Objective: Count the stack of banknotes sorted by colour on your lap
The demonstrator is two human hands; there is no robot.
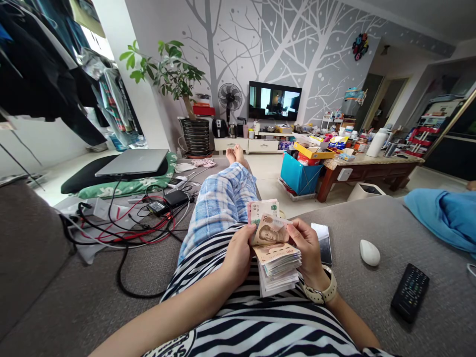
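Observation:
A thick stack of banknotes (278,265) is held over my lap, folded so that its ends hang down toward me. My left hand (240,253) grips the stack's left side, thumb on top. Above the fold, a brown 20 note (270,233) stands up, with a green-and-pink 50 note (260,210) behind it. My right hand (307,248) pinches the right edge of the upright 20 note between thumb and fingers; its other fingers are beside the stack. A pale-strapped watch (323,290) is on my right wrist.
On the grey sofa, a phone (322,243), a white mouse (370,253) and a black remote (410,292) lie to my right. Tangled cables (126,228) and a closed laptop (134,162) are on the left. Beyond stands a cluttered coffee table (372,159) beside a blue box (300,173).

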